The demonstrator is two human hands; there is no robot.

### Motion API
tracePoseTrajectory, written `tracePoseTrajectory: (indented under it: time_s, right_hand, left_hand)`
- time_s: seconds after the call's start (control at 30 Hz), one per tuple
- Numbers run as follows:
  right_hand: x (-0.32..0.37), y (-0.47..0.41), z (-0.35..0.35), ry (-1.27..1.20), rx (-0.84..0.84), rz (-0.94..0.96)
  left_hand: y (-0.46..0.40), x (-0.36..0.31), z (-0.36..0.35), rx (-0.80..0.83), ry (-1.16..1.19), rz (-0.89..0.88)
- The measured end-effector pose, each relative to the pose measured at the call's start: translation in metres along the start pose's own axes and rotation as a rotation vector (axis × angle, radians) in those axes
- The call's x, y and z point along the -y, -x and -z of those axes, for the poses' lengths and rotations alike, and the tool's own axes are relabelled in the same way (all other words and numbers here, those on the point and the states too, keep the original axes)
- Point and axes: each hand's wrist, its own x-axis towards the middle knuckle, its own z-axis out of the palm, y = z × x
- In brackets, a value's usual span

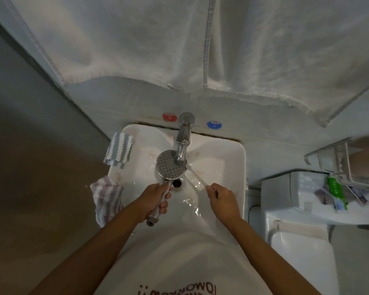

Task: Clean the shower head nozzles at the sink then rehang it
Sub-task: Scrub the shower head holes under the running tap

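Observation:
A chrome shower head point(168, 165) lies face up over the white sink point(228, 158), its round nozzle plate just under the faucet spout point(182, 143). My left hand point(156, 198) grips its grey handle, whose open end points toward me. My right hand point(222, 199) pinches the handle of a white toothbrush point(195, 174). The brush's bristle end sits at the right edge of the nozzle plate. The basin is wet and the drain point(176, 183) shows between my hands.
Two striped cloths lie on the sink's left rim, one blue point(118, 151) and one purple point(107, 198). Red point(169, 116) and blue point(214, 124) tap caps sit behind the faucet. White towels point(179, 43) hang above. To the right are a toilet tank point(296, 201) and a wire rack point(345, 162).

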Motion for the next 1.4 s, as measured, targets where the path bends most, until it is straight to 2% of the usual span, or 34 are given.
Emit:
tracePoseTrajectory:
  time_s: [0.07,0.23,0.37,0.57,0.83,1.03,1.17,1.4]
  right_hand:
    - [0.004,-0.006,0.002,-0.059,-0.030,-0.041]
    - [0.016,-0.007,0.000,-0.034,0.019,0.027]
    - [0.019,-0.012,-0.002,-0.057,-0.029,-0.045]
    - [0.034,-0.022,-0.007,-0.059,0.057,0.025]
    - [0.012,-0.008,0.002,-0.007,0.062,0.001]
    - [0.027,-0.020,-0.004,-0.029,0.067,0.021]
    - [0.036,-0.024,-0.006,-0.031,0.087,0.056]
    - [-0.005,-0.001,0.003,-0.002,0.077,0.033]
  left_hand:
    - [0.002,0.002,-0.002,0.013,-0.025,-0.001]
    - [0.006,0.003,-0.007,0.030,-0.071,-0.008]
    - [0.007,0.007,-0.006,0.023,-0.122,-0.014]
    - [0.013,0.012,-0.002,0.020,-0.272,-0.044]
    - [0.007,0.005,0.010,-0.062,-0.131,-0.051]
    - [0.008,0.011,0.003,0.015,-0.226,-0.035]
    - [0.007,0.008,0.002,0.009,-0.237,-0.043]
    - [0.008,0.005,0.003,-0.021,-0.113,-0.032]
